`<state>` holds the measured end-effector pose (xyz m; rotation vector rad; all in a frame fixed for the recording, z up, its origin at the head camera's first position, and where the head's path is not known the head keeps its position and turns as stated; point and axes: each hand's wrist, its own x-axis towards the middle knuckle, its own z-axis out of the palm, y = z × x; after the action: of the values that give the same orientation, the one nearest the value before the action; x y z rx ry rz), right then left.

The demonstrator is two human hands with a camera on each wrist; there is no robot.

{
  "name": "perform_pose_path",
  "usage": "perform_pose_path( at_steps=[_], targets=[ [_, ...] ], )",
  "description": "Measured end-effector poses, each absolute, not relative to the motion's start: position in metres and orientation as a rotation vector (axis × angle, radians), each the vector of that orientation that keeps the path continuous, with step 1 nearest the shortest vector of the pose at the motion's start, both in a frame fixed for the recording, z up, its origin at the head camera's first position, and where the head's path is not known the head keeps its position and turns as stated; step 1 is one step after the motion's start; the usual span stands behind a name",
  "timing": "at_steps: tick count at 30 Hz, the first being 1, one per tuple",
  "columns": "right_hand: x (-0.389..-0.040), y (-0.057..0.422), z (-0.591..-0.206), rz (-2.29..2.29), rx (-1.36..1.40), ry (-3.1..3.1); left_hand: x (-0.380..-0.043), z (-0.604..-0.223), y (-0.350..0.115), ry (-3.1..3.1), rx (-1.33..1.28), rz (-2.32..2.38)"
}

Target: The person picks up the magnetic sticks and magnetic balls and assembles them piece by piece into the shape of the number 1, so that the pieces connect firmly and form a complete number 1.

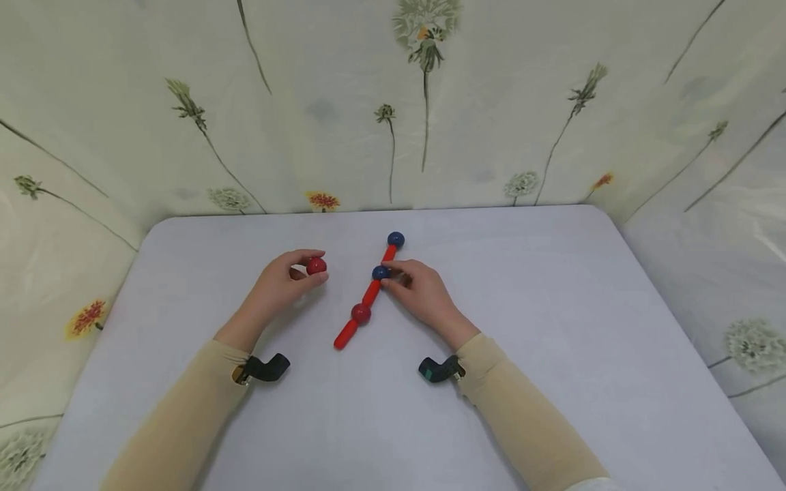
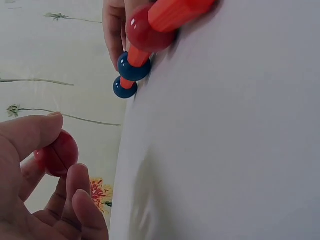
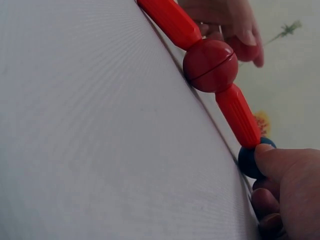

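Between thumb and fingers my left hand [image 1: 280,281] pinches a loose red ball [image 1: 316,265], held left of the chain; a seam line crosses this ball [image 2: 57,154] in the left wrist view. My right hand [image 1: 424,292] grips the middle blue ball [image 1: 381,273] of a straight chain on the table. From its far end the chain runs: a blue ball [image 1: 396,239], a short red rod, that gripped blue ball, a red rod [image 1: 371,294], a red ball [image 1: 361,314] and a last red rod [image 1: 345,335] with a free near end. My right fingers partly cover the gripped ball.
A white-covered table [image 1: 368,423] lies under everything. Behind it hangs a pale curtain [image 1: 344,123] printed with dandelions, reaching round both sides. Each wrist carries a small black camera [image 1: 267,368] below its beige sleeve cuff.
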<state>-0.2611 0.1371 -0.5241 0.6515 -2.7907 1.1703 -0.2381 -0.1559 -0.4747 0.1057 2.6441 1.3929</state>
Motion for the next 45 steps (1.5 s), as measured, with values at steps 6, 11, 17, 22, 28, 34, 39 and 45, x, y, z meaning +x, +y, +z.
perform_pose_path(
  at_steps=[6, 11, 17, 22, 28, 34, 39, 45],
  targets=[
    [-0.261, 0.138, -0.523, 1.166, 0.656, -2.796, -0.212, -0.477, -0.161, 2.635, 0.063, 1.359],
    [-0.262, 0.138, -0.523, 1.159, 0.665, -2.793, -0.192, -0.478, -0.163, 2.63, 0.026, 1.332],
    [-0.262, 0.137, -0.523, 1.172, 0.669, -2.788, -0.173, -0.482, -0.165, 2.647, 0.036, 1.311],
    [-0.263, 0.137, -0.524, 1.163, 0.66, -2.799, -0.162, -0.49, -0.164, 2.616, 0.017, 1.33],
    [-0.262, 0.137, -0.523, 1.162, 0.662, -2.799, -0.15, -0.497, -0.16, 2.654, 0.023, 1.285],
    [-0.262, 0.136, -0.521, 1.172, 0.653, -2.804, -0.137, -0.498, -0.153, 2.7, 0.056, 1.229],
    [-0.262, 0.136, -0.521, 1.169, 0.647, -2.817, -0.131, -0.5, -0.149, 2.718, 0.055, 1.215],
    [-0.262, 0.136, -0.521, 1.155, 0.651, -2.812, -0.125, -0.501, -0.141, 2.734, 0.056, 1.237]
  ],
)
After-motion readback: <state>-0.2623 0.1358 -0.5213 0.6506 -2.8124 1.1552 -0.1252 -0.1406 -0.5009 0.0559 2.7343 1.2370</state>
